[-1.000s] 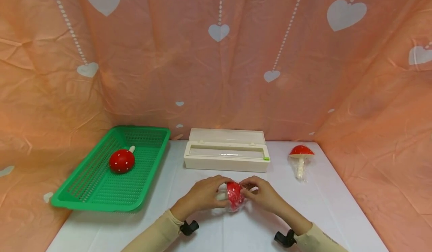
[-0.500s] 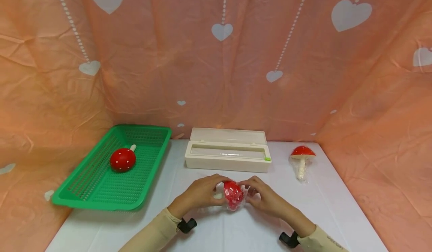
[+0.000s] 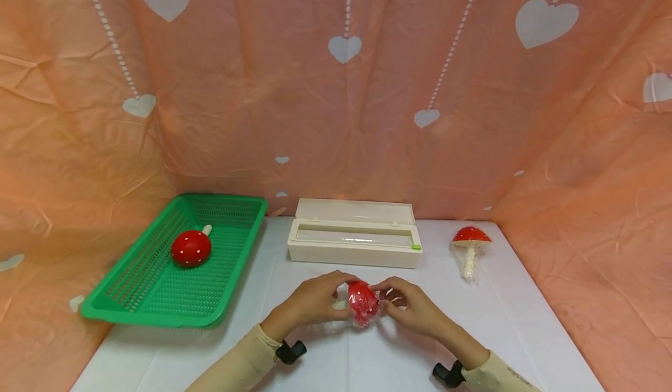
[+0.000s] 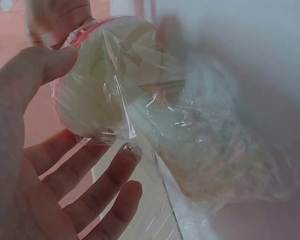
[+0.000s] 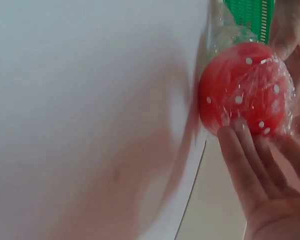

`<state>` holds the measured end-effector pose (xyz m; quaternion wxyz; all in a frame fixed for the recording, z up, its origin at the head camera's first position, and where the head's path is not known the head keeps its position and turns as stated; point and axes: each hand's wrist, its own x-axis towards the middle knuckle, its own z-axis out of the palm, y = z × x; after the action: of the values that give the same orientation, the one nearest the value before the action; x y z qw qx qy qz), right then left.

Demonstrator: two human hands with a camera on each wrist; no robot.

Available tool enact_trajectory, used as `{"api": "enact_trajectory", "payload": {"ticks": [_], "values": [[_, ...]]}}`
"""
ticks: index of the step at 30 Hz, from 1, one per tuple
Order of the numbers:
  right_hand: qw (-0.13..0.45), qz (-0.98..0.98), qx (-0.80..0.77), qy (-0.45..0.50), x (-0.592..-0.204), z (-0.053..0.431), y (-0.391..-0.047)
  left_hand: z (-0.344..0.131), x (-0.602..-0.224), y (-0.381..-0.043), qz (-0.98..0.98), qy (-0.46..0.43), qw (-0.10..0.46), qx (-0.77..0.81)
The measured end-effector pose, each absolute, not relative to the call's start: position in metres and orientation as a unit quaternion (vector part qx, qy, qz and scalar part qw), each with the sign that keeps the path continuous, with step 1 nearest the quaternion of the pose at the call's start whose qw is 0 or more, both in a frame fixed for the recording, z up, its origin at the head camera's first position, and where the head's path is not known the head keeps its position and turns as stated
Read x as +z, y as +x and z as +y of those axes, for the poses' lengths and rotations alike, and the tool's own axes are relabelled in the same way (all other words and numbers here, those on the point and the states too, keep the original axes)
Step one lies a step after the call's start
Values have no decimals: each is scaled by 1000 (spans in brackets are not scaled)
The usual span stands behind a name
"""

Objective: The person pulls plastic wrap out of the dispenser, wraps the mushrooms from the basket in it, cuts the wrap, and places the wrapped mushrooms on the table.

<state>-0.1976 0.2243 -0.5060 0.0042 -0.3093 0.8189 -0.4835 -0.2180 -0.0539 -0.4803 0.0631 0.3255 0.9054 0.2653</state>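
A toy mushroom (image 3: pixel 363 303) with a red, white-dotted cap is wrapped in clear cling film and held above the table, cap toward the right. My left hand (image 3: pixel 317 298) grips the cap's rim between thumb and fingers. In the left wrist view, the pale underside (image 4: pixel 90 95) faces the camera, and loose, crumpled film (image 4: pixel 215 145) trails around the stem. On the cap side, my right hand (image 3: pixel 415 310) has its curved fingers and thumb at the film; the right wrist view shows its fingertips touching the dotted cap (image 5: pixel 245 90).
A green basket (image 3: pixel 231 287) at left contains an unwrapped toy mushroom (image 3: pixel 191 249). A white cling film box (image 3: pixel 354 256) with its lid raised stands behind my hands. One film-wrapped mushroom (image 3: pixel 471 243) lies at right on the white-covered table (image 3: pixel 525 333). Orange heart-print cloth surrounds it.
The mushroom's cap has turned a little to face the camera more, and my right hand has shifted slightly along its right side. My left hand keeps its grip.
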Motion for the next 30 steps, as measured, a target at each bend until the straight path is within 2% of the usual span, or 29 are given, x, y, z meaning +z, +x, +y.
{"api": "enact_trajectory", "payload": {"ticks": [9,14,20,22,27,30], "values": [[-52,842,-481,-238,-508,213,-192,-49,-484,-213,904,337,31,259],[-47,854,-464,-228,-507,206,-186,-46,-487,-211,908,331,15,254],[-52,873,-429,-225,-507,200,-183,-55,-478,-213,907,314,37,277],[-50,874,-428,-223,-507,201,-184,-61,-476,-217,908,305,17,288],[-38,876,-430,-214,-508,203,-184,-79,-477,-230,924,285,-90,239],[-34,875,-436,-208,-509,204,-184,-88,-480,-235,938,267,-88,201]]}}
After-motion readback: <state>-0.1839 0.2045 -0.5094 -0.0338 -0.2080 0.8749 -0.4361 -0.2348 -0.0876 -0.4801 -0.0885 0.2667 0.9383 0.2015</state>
